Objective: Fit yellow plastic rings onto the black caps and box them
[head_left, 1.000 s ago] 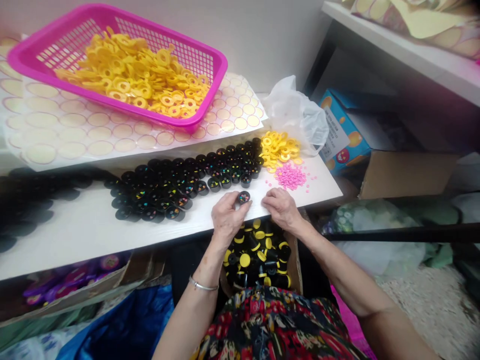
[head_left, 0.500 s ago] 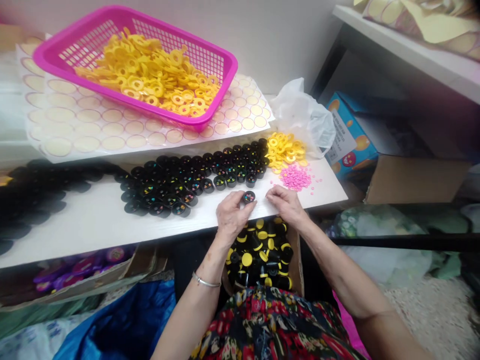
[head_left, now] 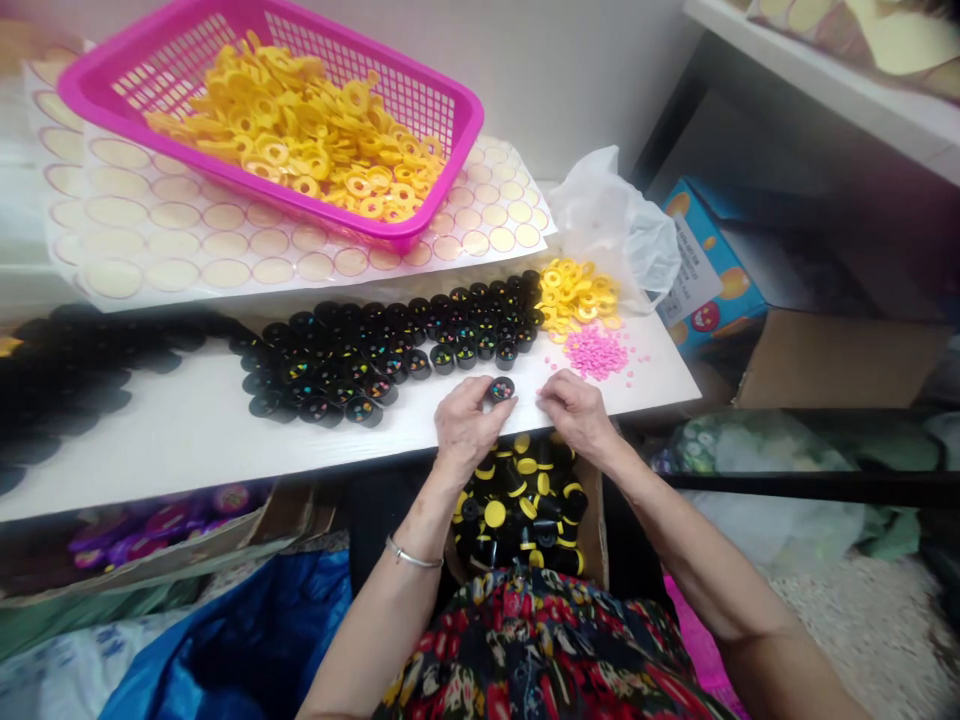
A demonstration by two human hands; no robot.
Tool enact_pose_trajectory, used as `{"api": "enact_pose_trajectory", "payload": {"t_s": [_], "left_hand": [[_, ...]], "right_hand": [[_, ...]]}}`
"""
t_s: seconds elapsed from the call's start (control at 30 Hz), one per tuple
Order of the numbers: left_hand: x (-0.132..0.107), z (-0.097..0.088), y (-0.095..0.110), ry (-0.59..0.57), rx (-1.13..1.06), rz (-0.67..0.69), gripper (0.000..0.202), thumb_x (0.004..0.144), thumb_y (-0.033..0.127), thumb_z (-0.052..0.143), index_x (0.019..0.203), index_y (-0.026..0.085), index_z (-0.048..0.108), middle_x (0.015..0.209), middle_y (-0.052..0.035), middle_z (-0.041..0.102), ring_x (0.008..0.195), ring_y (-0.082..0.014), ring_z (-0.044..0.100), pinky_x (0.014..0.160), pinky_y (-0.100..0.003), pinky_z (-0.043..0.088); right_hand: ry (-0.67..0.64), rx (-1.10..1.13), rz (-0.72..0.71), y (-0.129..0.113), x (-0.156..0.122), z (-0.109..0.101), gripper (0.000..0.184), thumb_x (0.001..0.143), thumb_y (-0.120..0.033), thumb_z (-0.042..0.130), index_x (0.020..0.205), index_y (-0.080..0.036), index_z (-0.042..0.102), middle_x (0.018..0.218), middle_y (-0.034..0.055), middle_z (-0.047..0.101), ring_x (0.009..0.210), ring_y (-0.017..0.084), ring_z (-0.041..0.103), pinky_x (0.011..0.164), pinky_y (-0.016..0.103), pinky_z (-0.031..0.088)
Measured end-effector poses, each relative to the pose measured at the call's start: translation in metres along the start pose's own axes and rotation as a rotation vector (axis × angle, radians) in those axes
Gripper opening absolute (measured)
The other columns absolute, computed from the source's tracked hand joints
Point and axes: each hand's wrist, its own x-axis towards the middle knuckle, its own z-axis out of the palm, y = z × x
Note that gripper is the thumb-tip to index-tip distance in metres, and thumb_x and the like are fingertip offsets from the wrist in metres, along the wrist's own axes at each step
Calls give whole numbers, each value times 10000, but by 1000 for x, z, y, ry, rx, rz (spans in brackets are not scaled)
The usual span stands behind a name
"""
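Observation:
Between thumb and fingers, my left hand (head_left: 469, 420) grips a small round black cup (head_left: 502, 389) with colourful bits inside, its opening facing up. Just to the right, my right hand (head_left: 576, 408) is pinched shut on a tiny pink bead (head_left: 540, 394) at the fingertips, apart from the cup. A scattered heap of pink beads (head_left: 596, 352) lies beyond that hand. Behind it is a pile of yellow rings (head_left: 576, 295). Rows of similar black cups (head_left: 360, 350) stand on the white table (head_left: 420, 432) to the left.
A pink basket (head_left: 405, 230) of yellow rings rests on sticker sheets (head_left: 202, 272). Below my hands, a cardboard box (head_left: 595, 520) holds black pieces with yellow caps (head_left: 495, 514). A clear plastic bag (head_left: 615, 210) and a blue box (head_left: 712, 285) are at the right.
The view has shifted slightly. Both hands keep nearly the same places, with the cup still in the left; the pink bead at the right fingertips now shows more plainly.

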Motion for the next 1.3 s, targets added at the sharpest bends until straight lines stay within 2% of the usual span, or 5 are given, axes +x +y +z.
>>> {"api": "enact_pose_trajectory", "payload": {"t_s": [0.17, 0.37, 0.53, 0.83, 1.3], "left_hand": [[-1, 2, -2, 11, -12, -15, 238, 682, 345, 675, 877, 209, 657, 672, 30, 536, 555, -84, 425, 545, -210, 359], [1, 0, -1, -2, -9, -15, 239, 676, 355, 682, 863, 208, 657, 662, 33, 529, 547, -81, 416, 542, -210, 355], [1, -2, 2, -23, -2, -7, 212, 689, 368, 669, 830, 211, 654, 670, 30, 537, 566, -84, 429, 550, -207, 355], [-1, 0, -4, -41, 17, -11, 171, 677, 240, 613, 841, 216, 653, 663, 34, 529, 588, -94, 438, 567, -208, 366], [1, -2, -2, -31, 14, -1, 125, 686, 256, 605, 792, 203, 647, 648, 31, 524, 571, -92, 428, 559, -208, 357]], "right_hand": [[18, 58, 53, 2, -1, -2, 48, 758, -154, 582, 780, -196, 576, 758, 12, 517, 701, 143, 515, 633, 264, 416], [-4, -180, 55, -5, 8, 7, 151, 828, -161, 481, 718, -199, 576, 730, 29, 495, 700, 160, 502, 602, 274, 394], [113, 29, -13, -24, 22, 9, 111, 843, -186, 490, 795, -213, 586, 770, 28, 529, 750, 158, 526, 678, 280, 432], [-67, -132, -144, -39, 36, 18, 146, 825, -166, 519, 748, -212, 634, 790, 47, 553, 803, 191, 471, 699, 326, 414], [-38, -219, -180, -41, 34, 22, 213, 837, -105, 439, 721, -184, 600, 791, 65, 520, 789, 196, 440, 690, 322, 391]]}}
